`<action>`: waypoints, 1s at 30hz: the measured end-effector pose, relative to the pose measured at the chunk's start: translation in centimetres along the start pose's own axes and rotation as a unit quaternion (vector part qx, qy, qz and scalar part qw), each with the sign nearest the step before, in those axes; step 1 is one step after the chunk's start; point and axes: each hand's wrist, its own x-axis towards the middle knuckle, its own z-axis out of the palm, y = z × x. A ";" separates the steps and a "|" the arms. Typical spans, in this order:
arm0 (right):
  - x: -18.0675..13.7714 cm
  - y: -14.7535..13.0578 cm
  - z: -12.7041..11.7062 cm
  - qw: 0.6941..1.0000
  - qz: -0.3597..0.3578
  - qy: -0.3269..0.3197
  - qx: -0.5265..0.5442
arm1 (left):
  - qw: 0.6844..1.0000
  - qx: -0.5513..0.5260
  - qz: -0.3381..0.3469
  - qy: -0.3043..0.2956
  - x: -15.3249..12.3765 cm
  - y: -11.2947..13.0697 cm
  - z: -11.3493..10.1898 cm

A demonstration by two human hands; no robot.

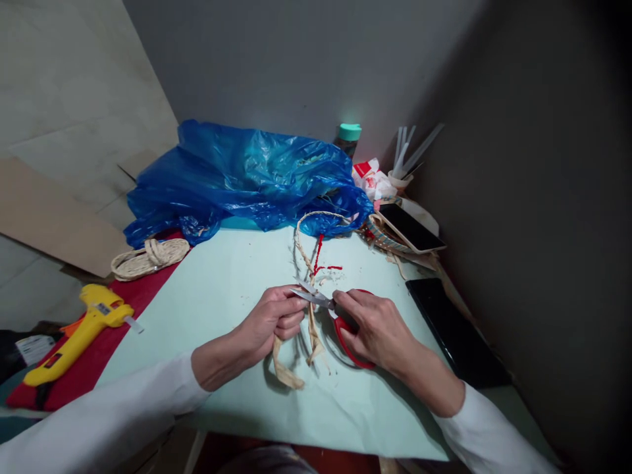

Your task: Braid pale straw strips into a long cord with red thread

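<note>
My right hand [375, 322] grips a pair of scissors [340, 332] by the red handles. Its blades [311, 294] are parted and lie across the pale straw-like strands near my left fingertips. My left hand [276, 319] is closed on those strands, pinching them between thumb and forefinger. From there a braided straw cord [299, 240] curves up and back toward the blue bag. Loose flat strand ends [285, 372] hang below my left hand, and more strands [314, 336] dangle between the hands. A red twisted strip [318, 253] lies just beyond the blades.
A blue plastic bag [241, 171] spans the back. To the left lie a small woven sandal [151, 258] and a yellow glue gun [79, 336]. On the right are a phone [409, 227], a black flat object [454, 332] and a cup of glue sticks [399, 181]. A green-lidded jar [349, 135] stands behind.
</note>
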 end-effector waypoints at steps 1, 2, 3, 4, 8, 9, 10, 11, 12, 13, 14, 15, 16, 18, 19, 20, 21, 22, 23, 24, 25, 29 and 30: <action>0.0 0.0 0.0 1.000 -0.002 -0.001 0.002 | 1.000 0.000 -0.001 0.000 0.0 0.0 0.0; -0.1 0.0 -0.1 1.000 -0.005 -0.001 0.003 | 1.000 0.001 -0.002 -0.001 0.1 0.0 0.0; -0.2 0.1 -0.2 1.000 -0.004 -0.001 0.005 | 1.000 0.003 -0.002 -0.003 0.1 0.0 0.0; -0.2 0.2 -0.3 1.000 -0.001 0.002 0.008 | 1.000 0.007 -0.003 -0.003 0.1 0.0 0.0; -0.3 1.8 -1.4 0.991 0.094 0.095 0.014 | 0.999 0.036 -0.012 0.017 -0.1 0.3 0.4; -0.2 2.3 -1.6 0.983 0.137 0.120 -0.001 | 0.998 0.047 -0.014 0.025 -0.2 0.3 0.5; -0.1 2.8 -1.7 0.974 0.181 0.132 -0.023 | 0.998 0.060 -0.015 0.033 -0.3 0.3 0.6; 0.1 3.2 -1.7 0.966 0.219 0.128 -0.048 | 0.996 0.074 -0.016 0.039 -0.4 0.3 0.7; 0.3 3.5 -1.7 0.960 0.249 0.108 -0.073 | 0.995 0.089 -0.018 0.044 -0.5 0.3 0.7; 0.5 3.7 -1.6 0.955 0.270 0.083 -0.094 | 0.993 0.103 -0.020 0.048 -0.5 0.3 0.7; 0.6 3.8 -1.5 0.952 0.281 0.061 -0.110 | 0.992 0.114 -0.022 0.052 -0.6 0.2 0.7; 0.8 3.8 -1.4 0.950 0.282 0.048 -0.123 | 0.991 0.122 -0.024 0.055 -0.6 0.2 0.7; 0.9 3.6 -1.4 0.950 0.276 0.047 -0.136 | 0.990 0.130 -0.025 0.057 -0.6 0.2 0.6; 1.1 2.9 -1.5 0.954 0.249 0.074 -0.149 | 0.988 0.142 -0.022 0.061 -0.6 0.1 0.6; 1.2 2.3 -1.7 0.958 0.233 0.098 -0.139 | 0.987 0.148 -0.020 0.064 -0.6 0.1 0.7; 1.3 1.6 -1.9 0.962 0.220 0.118 -0.108 | 0.986 0.153 -0.018 0.067 -0.6 0.1 0.8; 1.5 0.8 -1.9 0.968 0.209 0.126 -0.051 | 0.985 0.155 -0.017 0.070 -0.6 0.1 1.0; 1.7 0.0 -1.9 0.973 0.197 0.117 0.031 | 0.985 0.155 -0.014 0.073 -0.6 0.1 1.1; 2.0 -0.9 -1.7 0.969 0.187 0.087 0.133 | 0.985 0.153 -0.011 0.076 -0.6 0.1 1.2; 2.2 -1.6 -1.4 0.953 0.168 0.035 0.248 | 0.986 0.151 -0.008 0.077 -0.6 0.1 1.4; 2.5 -2.2 -1.0 0.922 0.159 -0.012 0.352 | 0.986 0.149 -0.005 0.078 -0.6 0.1 1.4; 3.1 -2.8 0.6 0.777 0.147 -0.088 0.606 | 0.986 0.156 0.001 0.060 -0.6 0.2 1.5; 3.1 -2.6 0.7 0.755 0.144 -0.093 0.633 | 0.986 0.161 0.002 0.053 -0.6 0.2 1.5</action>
